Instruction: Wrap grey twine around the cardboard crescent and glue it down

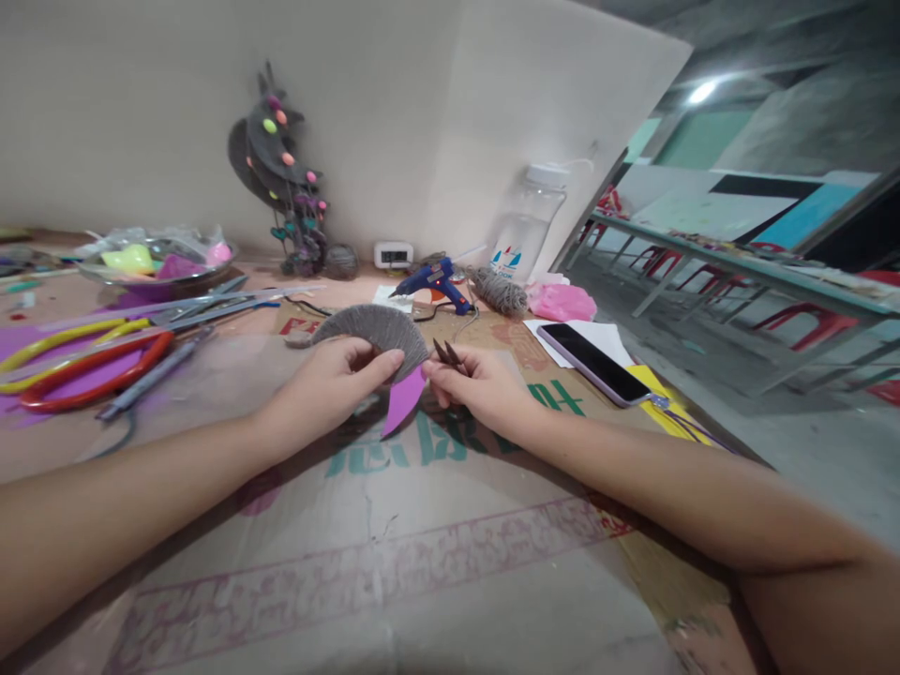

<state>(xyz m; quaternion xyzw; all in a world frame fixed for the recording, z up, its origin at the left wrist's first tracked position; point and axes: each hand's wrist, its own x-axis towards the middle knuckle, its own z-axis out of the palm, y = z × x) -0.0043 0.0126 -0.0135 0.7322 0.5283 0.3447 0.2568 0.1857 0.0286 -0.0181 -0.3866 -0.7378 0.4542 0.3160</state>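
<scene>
My left hand [352, 370] is closed on a grey, yarn-wrapped crescent [376, 328], thumb on its front face and fingers mostly behind it. A purple leaf-shaped piece [404, 401] hangs from the crescent's right end, pointed tip downward. My right hand [468, 380] is closed, with a dark two-pointed tool [448, 353] tucked in it, points up and to the left. Its thumb and forefinger meet at the edge of the purple piece, close to the crescent's end. How the purple piece is joined to the crescent cannot be seen.
Behind my hands are a blue glue gun [440, 283], a grey yarn bundle [499, 291] and a water bottle [531, 220]. A phone [594, 364] lies right; red-handled scissors [98, 380] and a bowl [158, 272] stand left. A decorated grey moon hanging [281, 169] is against the wall.
</scene>
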